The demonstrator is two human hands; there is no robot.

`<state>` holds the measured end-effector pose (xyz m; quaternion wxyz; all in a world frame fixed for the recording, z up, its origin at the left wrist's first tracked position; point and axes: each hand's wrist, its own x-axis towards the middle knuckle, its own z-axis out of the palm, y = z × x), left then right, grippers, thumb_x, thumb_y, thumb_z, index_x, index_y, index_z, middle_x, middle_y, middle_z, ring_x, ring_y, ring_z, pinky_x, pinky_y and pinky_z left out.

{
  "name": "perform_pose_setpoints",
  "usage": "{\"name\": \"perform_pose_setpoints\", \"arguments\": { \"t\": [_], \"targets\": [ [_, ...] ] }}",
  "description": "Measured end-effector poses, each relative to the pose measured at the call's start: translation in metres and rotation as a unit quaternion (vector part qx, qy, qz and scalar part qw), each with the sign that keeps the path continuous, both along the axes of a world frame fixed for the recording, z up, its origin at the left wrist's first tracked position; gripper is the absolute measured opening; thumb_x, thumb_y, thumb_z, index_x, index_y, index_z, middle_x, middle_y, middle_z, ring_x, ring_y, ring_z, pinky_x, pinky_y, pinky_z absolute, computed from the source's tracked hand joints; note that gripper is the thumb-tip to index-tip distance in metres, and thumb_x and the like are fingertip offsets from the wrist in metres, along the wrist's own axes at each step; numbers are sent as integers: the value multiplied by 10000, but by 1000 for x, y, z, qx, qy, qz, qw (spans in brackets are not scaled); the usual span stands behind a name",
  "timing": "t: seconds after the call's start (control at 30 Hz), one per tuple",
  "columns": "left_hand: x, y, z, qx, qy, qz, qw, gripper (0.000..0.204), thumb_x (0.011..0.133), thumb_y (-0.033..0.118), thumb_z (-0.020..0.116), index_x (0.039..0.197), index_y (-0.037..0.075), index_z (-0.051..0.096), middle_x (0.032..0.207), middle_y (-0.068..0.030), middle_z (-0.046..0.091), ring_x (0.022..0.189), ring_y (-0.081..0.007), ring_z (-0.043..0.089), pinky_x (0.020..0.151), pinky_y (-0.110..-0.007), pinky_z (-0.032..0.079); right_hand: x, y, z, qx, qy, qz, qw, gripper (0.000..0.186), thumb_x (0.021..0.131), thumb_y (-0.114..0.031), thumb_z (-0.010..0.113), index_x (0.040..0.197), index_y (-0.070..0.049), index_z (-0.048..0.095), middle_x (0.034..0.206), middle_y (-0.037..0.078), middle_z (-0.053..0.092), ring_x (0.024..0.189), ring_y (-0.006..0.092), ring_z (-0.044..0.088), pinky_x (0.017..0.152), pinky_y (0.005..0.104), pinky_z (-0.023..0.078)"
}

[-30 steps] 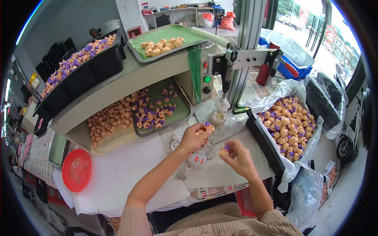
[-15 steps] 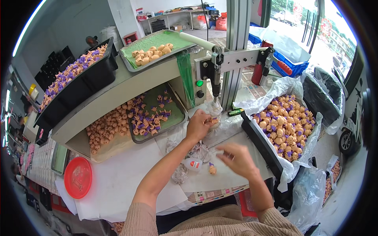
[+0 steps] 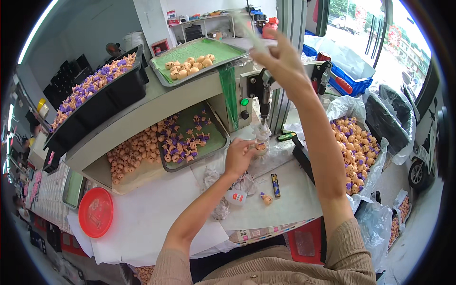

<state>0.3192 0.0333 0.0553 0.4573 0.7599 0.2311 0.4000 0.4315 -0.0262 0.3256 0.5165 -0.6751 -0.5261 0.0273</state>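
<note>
My left hand point(image 3: 239, 157) is at the small fixture under a bench press point(image 3: 264, 102), its fingertips pinching a small flesh-coloured doll part point(image 3: 260, 147) there. The fingers cover much of that part. My right hand point(image 3: 285, 64) is raised to the top of the press, around its pale lever point(image 3: 254, 35); hand and lever are smeared by motion. On the white-covered table nearer me lie a small doll figure point(image 3: 267, 199) with a purple piece, a dark tube point(image 3: 275, 185) and a white bottle with a red label point(image 3: 235, 196).
At right stands a lined box of doll figures point(image 3: 354, 152). A tray of bodies point(image 3: 190, 142) and piled heads point(image 3: 130, 154) fill the shelf at left. Above are a green-lined tray of heads point(image 3: 190, 66) and a black bin point(image 3: 109, 90). A red basin point(image 3: 95, 213) sits far left.
My right hand has gone from low over the table up to the press lever, which has swung upward. The dark tube has come into view. My left hand stays at the fixture.
</note>
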Motion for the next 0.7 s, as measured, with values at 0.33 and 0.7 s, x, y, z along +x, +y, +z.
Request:
{"name": "perform_pose_setpoints", "arguments": {
  "t": [0.33,0.7],
  "targets": [
    [-165,-77,138,-102,-191,-265,940,122,878,54,603,975,55,677,777,-67,560,638,-151,571,586,-262,470,-32,-53,-147,333,-129,92,930,231,860,-119,612,1042,21,595,1004,155,647,1060,229,592,921,338,441],
    [-368,-152,50,-209,-186,-298,913,103,894,74,585,963,50,657,756,-75,555,591,-147,546,529,-263,445,-144,-106,-101,121,230,438,861,127,869,-86,568,911,18,627,780,213,606,799,275,600,597,377,529]
  ]
}}
